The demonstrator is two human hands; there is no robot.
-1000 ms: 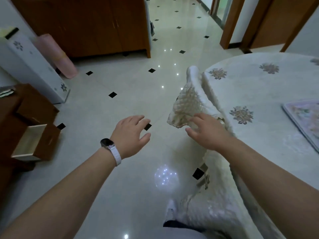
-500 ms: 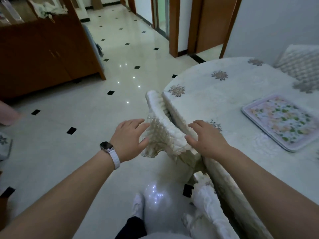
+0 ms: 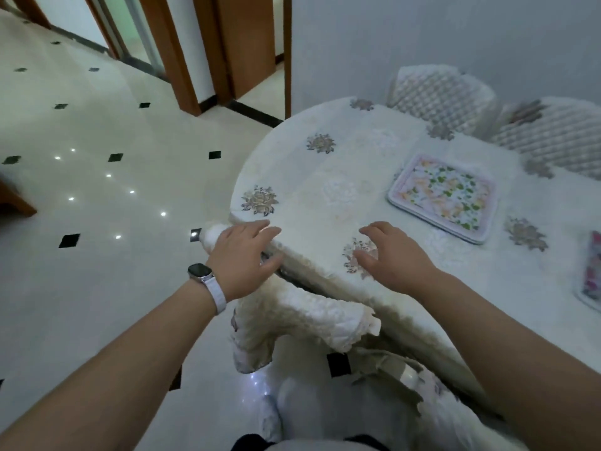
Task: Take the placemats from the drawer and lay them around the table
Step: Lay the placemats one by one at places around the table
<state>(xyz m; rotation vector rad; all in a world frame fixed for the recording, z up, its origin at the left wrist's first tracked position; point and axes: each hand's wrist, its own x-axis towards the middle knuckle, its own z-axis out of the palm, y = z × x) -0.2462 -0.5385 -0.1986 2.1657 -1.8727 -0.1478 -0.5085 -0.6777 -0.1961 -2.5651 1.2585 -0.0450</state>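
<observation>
The left hand lies with fingers straight over the quilted chair back at the table's near-left edge. The right hand rests spread on the cloth, holding nothing. Farther right lies a floral placemat, and what seems a second placemat is at the right edge.

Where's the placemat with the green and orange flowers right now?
The placemat lies flat on the table, right of centre in the head view, just beyond the right hand and before the quilted chairs.
</observation>
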